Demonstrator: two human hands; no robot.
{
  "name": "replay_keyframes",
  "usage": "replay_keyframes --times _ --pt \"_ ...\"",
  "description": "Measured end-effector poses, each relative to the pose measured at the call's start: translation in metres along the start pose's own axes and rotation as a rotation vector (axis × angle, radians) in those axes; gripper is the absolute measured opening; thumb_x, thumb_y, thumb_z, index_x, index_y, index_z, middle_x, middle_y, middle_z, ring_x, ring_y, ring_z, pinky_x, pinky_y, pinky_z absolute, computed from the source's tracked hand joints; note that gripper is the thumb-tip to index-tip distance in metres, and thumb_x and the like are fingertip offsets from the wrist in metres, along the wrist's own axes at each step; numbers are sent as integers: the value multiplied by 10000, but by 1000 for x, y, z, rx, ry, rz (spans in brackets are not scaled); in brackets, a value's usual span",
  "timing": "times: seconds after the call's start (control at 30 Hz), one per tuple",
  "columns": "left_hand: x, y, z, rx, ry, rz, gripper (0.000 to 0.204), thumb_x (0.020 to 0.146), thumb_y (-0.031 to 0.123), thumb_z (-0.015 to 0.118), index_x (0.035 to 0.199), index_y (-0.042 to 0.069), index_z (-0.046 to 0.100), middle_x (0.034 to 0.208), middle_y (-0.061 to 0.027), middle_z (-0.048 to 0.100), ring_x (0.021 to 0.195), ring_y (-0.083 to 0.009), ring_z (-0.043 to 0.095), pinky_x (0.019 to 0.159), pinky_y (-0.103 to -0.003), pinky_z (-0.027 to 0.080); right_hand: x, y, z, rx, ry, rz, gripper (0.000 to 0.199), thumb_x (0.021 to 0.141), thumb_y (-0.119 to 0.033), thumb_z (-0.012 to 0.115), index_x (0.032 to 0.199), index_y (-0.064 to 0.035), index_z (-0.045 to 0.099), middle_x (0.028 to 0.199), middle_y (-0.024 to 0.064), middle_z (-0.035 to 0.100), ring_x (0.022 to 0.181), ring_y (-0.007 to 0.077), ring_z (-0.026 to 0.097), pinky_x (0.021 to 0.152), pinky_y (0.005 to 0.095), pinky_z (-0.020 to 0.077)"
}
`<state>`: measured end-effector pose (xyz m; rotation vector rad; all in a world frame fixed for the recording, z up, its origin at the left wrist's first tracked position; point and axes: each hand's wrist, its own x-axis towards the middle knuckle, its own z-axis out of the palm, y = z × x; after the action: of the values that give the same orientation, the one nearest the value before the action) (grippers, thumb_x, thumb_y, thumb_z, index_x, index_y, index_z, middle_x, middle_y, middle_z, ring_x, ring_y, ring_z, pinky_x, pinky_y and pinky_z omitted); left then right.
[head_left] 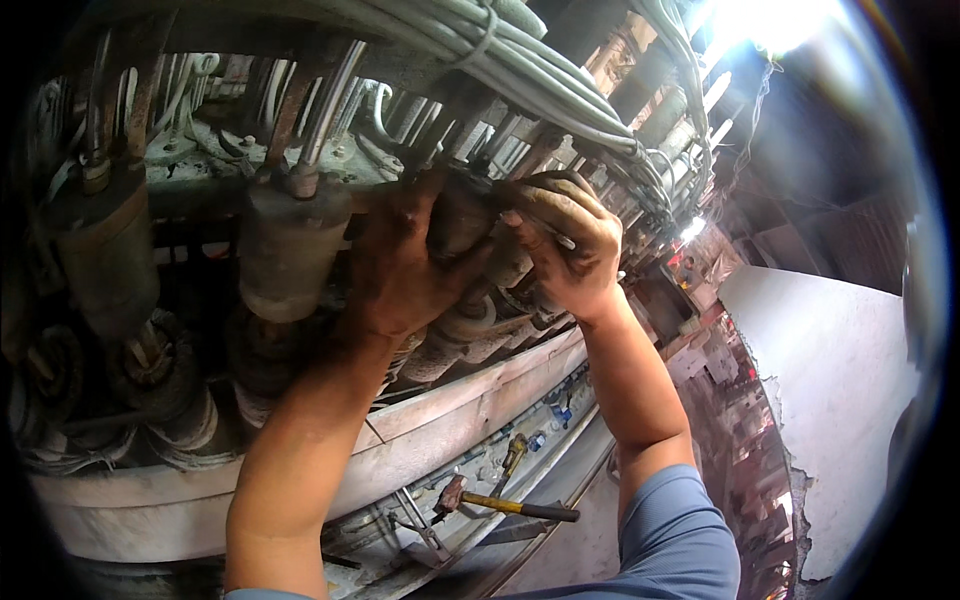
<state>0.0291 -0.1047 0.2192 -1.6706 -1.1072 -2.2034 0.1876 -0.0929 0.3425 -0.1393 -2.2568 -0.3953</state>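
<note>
A dark, grimy metal cylinder [462, 212] sits in a row of similar cylinders on a machine. My left hand [405, 270] is wrapped around its left side, with the thumb low across its front. Shadow covers part of those fingers. At the cylinder's upper right is my right hand [570, 235], its blackened fingers curled and closed. A small pale, shiny bit shows between its fingers, too little to name. To the left hang two more grey cylinders, one nearer [290, 250] and one farther off [105, 250], each with a shiny rod rising from its top.
Bundled grey cables [500, 40] run overhead. Below my forearms a long pale rail [470, 395] crosses the machine's front. Beneath it lie a hammer [520, 507] with a yellow and black handle and another yellow-handled tool [514, 457]. A white panel [830, 370] stands at right.
</note>
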Motion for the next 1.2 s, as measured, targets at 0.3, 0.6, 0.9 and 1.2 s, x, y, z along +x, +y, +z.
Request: replay_keyframes --times 0.3,0.6,0.9,1.2 --pt "-11 -15 13 75 -82 -4 756 812 379 835 1417 67 507 1219 -220 608 1088 -413 607 941 -501 514 33 -20 16 -312 -62 -278 111 812 -97 728 913 -55 746 844 113 700 726 302 647 684 399 539" --pt "-9 -18 8 164 -35 89 798 800 374 843 1435 76 463 1307 -232 562 1153 -430 588 959 -516 509 62 -43 17 -285 -82 -243 211 772 -162 760 970 -91 736 857 105 671 768 286 653 640 389 535" --pt "-3 -3 12 38 -5 -22 926 779 450 873 1499 112 399 1301 -252 558 1136 -451 588 958 -547 508 -9 0 2 7 56 63 248 792 -73 852 1026 -23 784 925 133 743 832 284 701 726 368 560" --pt "0 -9 -7 88 -2 -39 915 778 465 869 1474 85 410 1253 -271 581 1141 -457 594 910 -541 527 9 -7 15 -21 34 35 215 776 -84 852 978 -52 784 893 99 714 815 289 661 698 384 541"
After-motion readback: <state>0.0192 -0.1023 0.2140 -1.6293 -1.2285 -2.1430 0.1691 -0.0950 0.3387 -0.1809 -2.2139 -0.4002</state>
